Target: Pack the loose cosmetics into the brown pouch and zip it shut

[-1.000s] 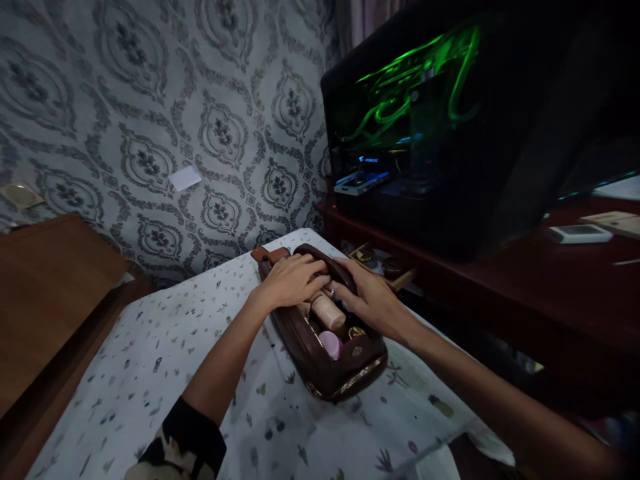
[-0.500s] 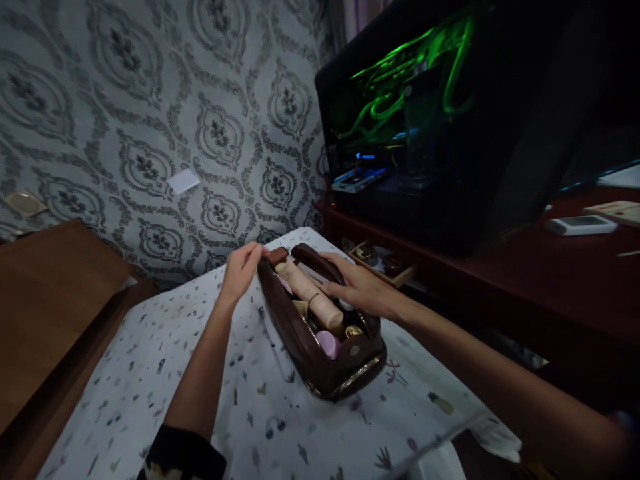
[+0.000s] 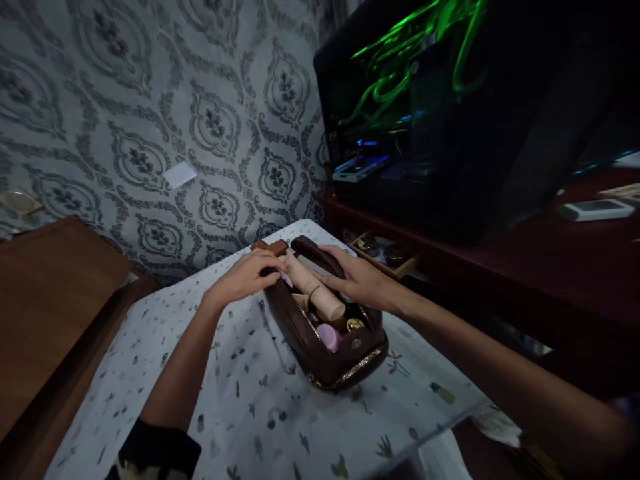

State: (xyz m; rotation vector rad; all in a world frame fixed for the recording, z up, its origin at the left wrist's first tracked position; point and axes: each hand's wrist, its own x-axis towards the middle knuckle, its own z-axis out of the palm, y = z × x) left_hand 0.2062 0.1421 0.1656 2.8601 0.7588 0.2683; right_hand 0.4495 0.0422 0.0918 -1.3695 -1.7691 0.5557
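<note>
A brown cosmetic bag [image 3: 295, 320] with a gold zipper lies unzipped on the patterned cloth. Inside it I see a beige tube [image 3: 317, 291], a lilac round-lidded container [image 3: 329, 338], a small gold item [image 3: 355, 325] and other partly hidden pieces. My left hand [image 3: 245, 275] reaches over the bag's left rim, thumb and fingers apart, fingertips close to the tube's far end. On the other side, my right hand [image 3: 356, 275] grips the bag's right edge by the raised brown flap or handle [image 3: 317, 252], thumb inside and fingers outside.
A white cloth [image 3: 240, 413] with small plant prints covers the surface under the bag. At right, a dark computer case [image 3: 425, 133] glowing green stands on a reddish desk [image 3: 525, 273], above an open drawer [image 3: 400, 267]. A brown wooden panel [image 3: 55, 293] stands at left.
My left hand has moved from the bag's far left corner over its left rim towards the contents, its fingers spreading from a pinch. My right hand keeps its hold; the view has shifted slightly.
</note>
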